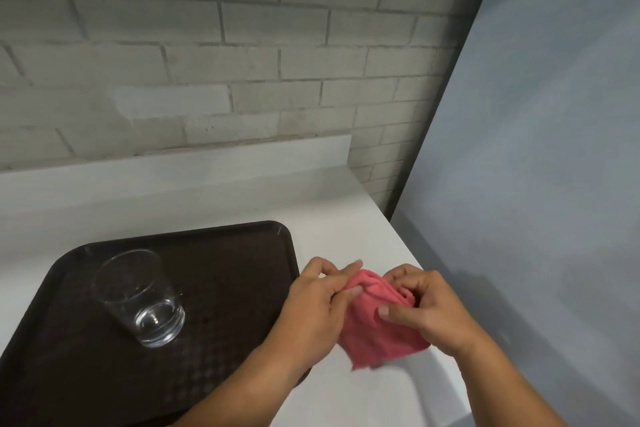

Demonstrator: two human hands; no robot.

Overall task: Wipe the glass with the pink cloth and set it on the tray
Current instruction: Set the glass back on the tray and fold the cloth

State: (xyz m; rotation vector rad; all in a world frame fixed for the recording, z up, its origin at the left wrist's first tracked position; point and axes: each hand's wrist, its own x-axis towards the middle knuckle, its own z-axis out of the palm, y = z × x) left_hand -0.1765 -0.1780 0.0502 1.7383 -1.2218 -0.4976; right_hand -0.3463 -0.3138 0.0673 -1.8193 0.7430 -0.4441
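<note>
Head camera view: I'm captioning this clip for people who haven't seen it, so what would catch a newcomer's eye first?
Probably the pink cloth, bunched between the left hand and right hand above the white counter, just right of the tray. Next, the clear glass standing upright and alone on the dark brown tray at lower left, in front of a pale brick wall.

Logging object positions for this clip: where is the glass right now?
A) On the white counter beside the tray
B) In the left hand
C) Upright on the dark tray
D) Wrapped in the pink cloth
C: the glass stands upright on the tray, while both hands grip the pink cloth.
</note>
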